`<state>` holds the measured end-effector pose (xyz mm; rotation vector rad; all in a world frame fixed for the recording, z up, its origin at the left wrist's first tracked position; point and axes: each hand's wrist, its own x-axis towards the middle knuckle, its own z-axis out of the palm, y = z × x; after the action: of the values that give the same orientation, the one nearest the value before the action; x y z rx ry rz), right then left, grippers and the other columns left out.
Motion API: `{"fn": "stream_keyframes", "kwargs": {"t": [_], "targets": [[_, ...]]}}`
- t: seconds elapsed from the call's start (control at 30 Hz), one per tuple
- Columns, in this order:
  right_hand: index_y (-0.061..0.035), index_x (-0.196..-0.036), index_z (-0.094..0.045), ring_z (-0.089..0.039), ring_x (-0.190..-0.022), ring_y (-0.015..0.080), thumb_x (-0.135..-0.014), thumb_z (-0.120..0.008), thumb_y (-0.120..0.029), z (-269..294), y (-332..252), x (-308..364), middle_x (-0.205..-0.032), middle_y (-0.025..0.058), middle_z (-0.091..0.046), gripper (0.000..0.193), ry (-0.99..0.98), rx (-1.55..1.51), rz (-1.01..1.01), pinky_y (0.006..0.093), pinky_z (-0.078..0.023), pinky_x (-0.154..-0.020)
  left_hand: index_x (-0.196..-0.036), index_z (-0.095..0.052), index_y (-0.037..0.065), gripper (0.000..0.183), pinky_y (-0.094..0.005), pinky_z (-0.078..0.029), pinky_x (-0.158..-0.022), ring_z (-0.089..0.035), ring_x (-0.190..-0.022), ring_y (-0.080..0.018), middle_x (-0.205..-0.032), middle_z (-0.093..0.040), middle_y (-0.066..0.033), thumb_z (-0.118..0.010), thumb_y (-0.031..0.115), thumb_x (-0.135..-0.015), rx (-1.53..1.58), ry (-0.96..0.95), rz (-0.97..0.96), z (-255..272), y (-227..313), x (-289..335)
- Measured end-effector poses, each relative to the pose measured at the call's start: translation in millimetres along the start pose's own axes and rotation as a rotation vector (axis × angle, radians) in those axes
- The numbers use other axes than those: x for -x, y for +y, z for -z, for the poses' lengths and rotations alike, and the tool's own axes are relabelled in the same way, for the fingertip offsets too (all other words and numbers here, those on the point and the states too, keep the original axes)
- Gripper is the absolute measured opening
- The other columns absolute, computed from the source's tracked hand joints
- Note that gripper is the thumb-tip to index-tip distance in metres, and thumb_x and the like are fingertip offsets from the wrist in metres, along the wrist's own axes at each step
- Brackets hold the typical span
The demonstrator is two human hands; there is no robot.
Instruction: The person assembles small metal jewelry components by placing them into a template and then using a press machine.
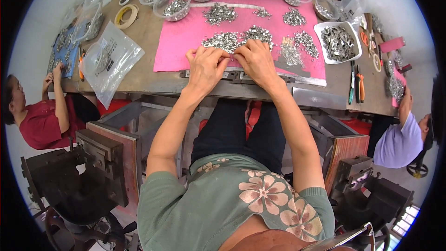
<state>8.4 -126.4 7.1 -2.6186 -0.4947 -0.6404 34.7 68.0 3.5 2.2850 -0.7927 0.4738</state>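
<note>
Above the near edge of a pink mat (174,49), my left hand (204,68) and my right hand (257,66) meet with fingertips almost touching. Both are closed in a pinch; what they hold is too small to make out. Right below the fingers lies a dark metal bar fixture (238,76) along the table edge. Just beyond the fingers are two piles of small silver metal pieces, a left pile (220,42) and a right pile (258,34). Thin silver pins (291,55) lie in a heap to the right of my right hand, beside another metal pile (306,44).
Clear plastic bowls (173,5) of metal parts line the back. A white tray (354,56) of parts stands right, near orange-handled pliers (360,86). Left are a plastic bag (118,53) and tape roll (120,22). Co-workers sit on the left (44,118) and right (398,137).
</note>
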Motion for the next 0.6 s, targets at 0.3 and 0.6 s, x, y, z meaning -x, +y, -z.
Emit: {"fn": "stream_keyframes", "kwargs": {"t": [0.3, 0.6], "targets": [[-0.0051, -0.088, -0.067, -0.058, -0.093, 0.0284, -0.083, -0.072, -0.013, -7.2, 4.0, -2.5, -0.091, 0.0099, -0.061, 0.011, 0.0, 0.031, 0.016, 0.0416, -0.043, -0.084, -0.091, -0.075, 0.013, 0.011, -0.0466, -0.031, -0.094, -0.058, -0.09, -0.0219, -0.086, -0.068, 0.0005, -0.078, 0.02, -0.083, -0.099, -0.098, 0.031, -9.8, 3.6, -8.9], [-0.0046, -0.088, -0.068, -0.059, -0.091, 0.0286, -0.085, -0.07, -0.011, -0.3, 12.0, -2.3, -0.089, 0.0092, -0.062, 0.008, -0.032, -0.009, 0.014, 0.042, -0.043, -0.084, -0.089, -0.075, 0.013, 0.008, -0.0488, -0.032, -0.097, -0.057, -0.088, -0.0223, -0.082, -0.063, -0.0006, -0.076, 0.017, -0.083, -0.02, -0.131, -0.006, -11.2, 2.8, -11.6]]}}
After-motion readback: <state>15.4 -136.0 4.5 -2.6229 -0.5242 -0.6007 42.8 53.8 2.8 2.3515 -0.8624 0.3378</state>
